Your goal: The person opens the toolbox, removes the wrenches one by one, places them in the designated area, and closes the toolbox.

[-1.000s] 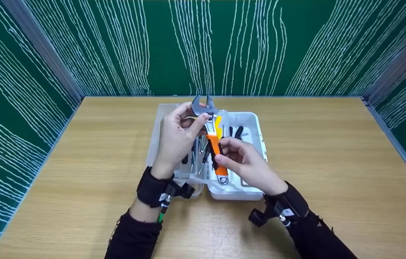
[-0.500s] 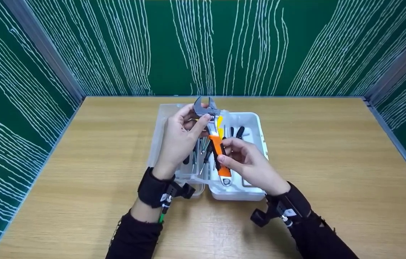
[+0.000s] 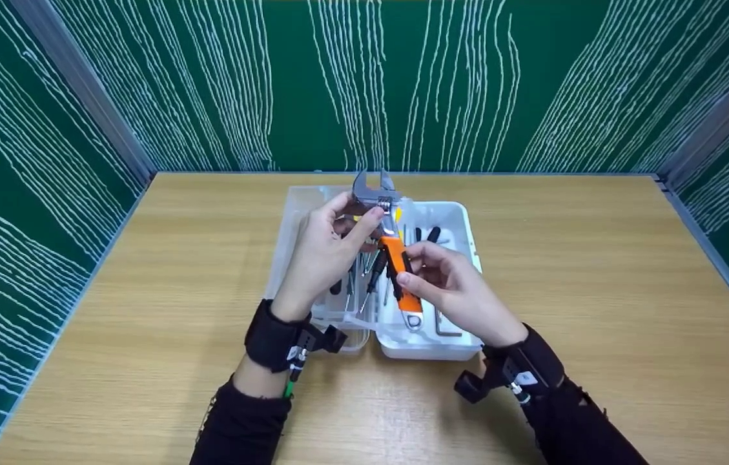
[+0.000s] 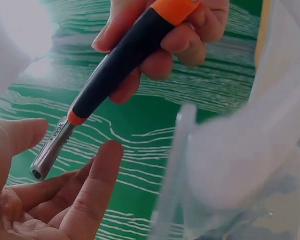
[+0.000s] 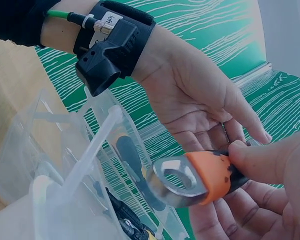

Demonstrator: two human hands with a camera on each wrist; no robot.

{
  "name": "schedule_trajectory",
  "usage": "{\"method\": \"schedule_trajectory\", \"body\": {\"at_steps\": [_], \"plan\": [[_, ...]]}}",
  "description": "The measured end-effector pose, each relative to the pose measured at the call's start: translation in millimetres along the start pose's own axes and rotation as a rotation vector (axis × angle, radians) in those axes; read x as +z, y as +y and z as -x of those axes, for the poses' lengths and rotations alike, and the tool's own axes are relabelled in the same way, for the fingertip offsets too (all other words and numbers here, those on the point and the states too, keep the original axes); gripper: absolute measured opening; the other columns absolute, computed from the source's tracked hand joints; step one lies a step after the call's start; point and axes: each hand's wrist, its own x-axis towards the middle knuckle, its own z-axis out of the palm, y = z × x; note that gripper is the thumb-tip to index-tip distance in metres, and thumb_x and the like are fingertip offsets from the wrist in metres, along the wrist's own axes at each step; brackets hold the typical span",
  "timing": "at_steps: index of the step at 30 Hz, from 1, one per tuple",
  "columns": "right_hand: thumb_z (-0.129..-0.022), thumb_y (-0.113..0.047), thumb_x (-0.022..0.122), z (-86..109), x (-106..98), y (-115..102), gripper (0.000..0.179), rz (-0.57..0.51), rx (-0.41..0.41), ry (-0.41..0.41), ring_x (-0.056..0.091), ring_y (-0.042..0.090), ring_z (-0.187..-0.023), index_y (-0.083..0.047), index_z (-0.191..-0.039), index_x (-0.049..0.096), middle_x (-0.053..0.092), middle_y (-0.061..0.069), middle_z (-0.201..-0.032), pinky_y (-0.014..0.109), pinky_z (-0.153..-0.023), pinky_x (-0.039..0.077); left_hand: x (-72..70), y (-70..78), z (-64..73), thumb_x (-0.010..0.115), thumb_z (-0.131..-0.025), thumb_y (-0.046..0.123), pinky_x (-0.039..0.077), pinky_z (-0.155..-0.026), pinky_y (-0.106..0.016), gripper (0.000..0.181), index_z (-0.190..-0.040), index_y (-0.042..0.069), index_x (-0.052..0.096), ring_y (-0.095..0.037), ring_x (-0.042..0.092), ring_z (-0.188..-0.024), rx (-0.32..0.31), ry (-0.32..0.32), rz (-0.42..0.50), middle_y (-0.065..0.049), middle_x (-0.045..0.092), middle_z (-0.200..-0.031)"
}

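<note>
1. An adjustable wrench [image 3: 398,253] is held in the air above the opened toolbox, head toward the far wall; its jaws stand apart.
2. Its head is grasped by the left hand [image 3: 322,255], the thumb laid against the worm screw [image 3: 385,205] and the fingers curved behind. The orange-and-black handle is pinched by the right hand [image 3: 458,290].
3. The white tray [image 3: 425,352] is placed under the handle – its right rim is left exposed beyond the right hand. The translucent lid [image 3: 280,252] is laid out to the left, partly covered by the left hand.
4. Broad stretches of wooden tabletop [image 3: 564,258] are seen on either side of the toolbox; the back edge is met by green walls [image 3: 296,97] streaked with white lines.
5. A black-handled screwdriver [image 3: 376,270] and a hex key [image 3: 448,334] are seen below the wrench.
6. "left" can be read on the left wrist camera's label [image 5: 106,27] (the right one's lettering cannot be made out).
</note>
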Motion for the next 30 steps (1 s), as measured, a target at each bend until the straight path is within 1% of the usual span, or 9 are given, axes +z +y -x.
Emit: {"method": "schedule_trajectory", "body": {"at_steps": [3,6,8,11,16,21,25,28,30], "plan": [[-0.105,-0.009,0.069,-0.2,-2,0,0.024,-0.002,0.009,0.010,0.068,0.016,-0.088,-0.002,-0.127,0.064,0.066,0.006,-0.101,0.024,-0.078,0.058,-2.3,0.8,-0.2,0.069,-0.107,0.030,0.069,-0.083,-0.038,0.045,-0.144,0.005,0.063,-0.026,0.078,-0.098,-0.017,0.006,-0.024,-0.017,0.073,-0.122],[-0.104,-0.010,0.070,-0.3,-6,1,0.026,0.016,0.022,0.029,0.067,0.017,-0.088,-0.002,-0.128,0.064,0.066,0.007,-0.102,0.022,-0.079,0.058,-6.8,1.5,-0.5,0.068,-0.107,0.034,0.069,-0.082,-0.040,0.050,-0.147,0.005,0.061,-0.029,0.079,-0.097,-0.034,0.022,-0.069,-0.016,0.072,-0.122],[-0.104,-0.010,0.070,-0.3,-8,1,0.027,0.023,0.030,0.041,0.067,0.018,-0.089,-0.001,-0.129,0.065,0.066,0.007,-0.103,0.022,-0.080,0.059,-10.5,2.6,-0.2,0.068,-0.107,0.037,0.069,-0.081,-0.040,0.052,-0.148,0.005,0.061,-0.031,0.079,-0.096,-0.046,0.035,-0.106,-0.015,0.072,-0.123],[-0.104,-0.011,0.070,0.2,-12,0,0.028,0.026,0.043,0.054,0.067,0.018,-0.089,-0.001,-0.130,0.064,0.067,0.008,-0.105,0.022,-0.081,0.060,-16.5,4.5,0.6,0.067,-0.107,0.041,0.069,-0.080,-0.036,0.054,-0.148,0.007,0.062,-0.031,0.079,-0.097,-0.069,0.050,-0.157,-0.013,0.072,-0.124],[-0.104,-0.013,0.071,0.4,-18,2,0.029,0.039,0.069,0.074,0.068,0.017,-0.089,-0.001,-0.130,0.064,0.068,0.008,-0.104,0.022,-0.079,0.059,-26.3,6.8,2.1,0.068,-0.106,0.041,0.068,-0.080,-0.033,0.053,-0.146,0.007,0.064,-0.035,0.078,-0.100,-0.080,0.084,-0.197,-0.014,0.073,-0.124],[-0.104,-0.015,0.071,0.8,-25,4,0.031,0.072,0.082,0.094,0.065,0.017,-0.087,-0.001,-0.131,0.064,0.066,0.007,-0.102,0.022,-0.076,0.056,-34.8,8.0,3.5,0.069,-0.105,0.041,0.068,-0.078,-0.031,0.052,-0.145,0.008,0.065,-0.034,0.077,-0.099,-0.093,0.111,-0.239,-0.014,0.073,-0.124],[-0.105,-0.016,0.071,1.6,-31,3,0.034,0.087,0.103,0.104,0.063,0.019,-0.088,-0.001,-0.134,0.063,0.065,0.008,-0.102,0.022,-0.077,0.055,-40.5,9.2,4.2,0.070,-0.104,0.042,0.068,-0.076,-0.029,0.053,-0.144,0.008,0.066,-0.034,0.078,-0.098,-0.111,0.127,-0.283,-0.014,0.073,-0.123],[-0.105,-0.016,0.070,2.0,-34,4,0.034,0.088,0.128,0.110,0.063,0.020,-0.090,-0.002,-0.135,0.062,0.065,0.009,-0.104,0.021,-0.078,0.055,-43.9,9.8,4.1,0.070,-0.104,0.044,0.067,-0.075,-0.030,0.053,-0.143,0.007,0.066,-0.035,0.077,-0.097,-0.119,0.128,-0.315,-0.014,0.073,-0.121],[-0.105,-0.016,0.070,2.5,-37,4,0.033,0.090,0.138,0.116,0.063,0.021,-0.091,-0.002,-0.134,0.062,0.065,0.009,-0.105,0.021,-0.079,0.056,-46.1,9.8,3.8,0.070,-0.104,0.043,0.068,-0.077,-0.033,0.053,-0.143,0.007,0.066,-0.035,0.077,-0.096,-0.120,0.129,-0.334,-0.014,0.074,-0.121]]}}
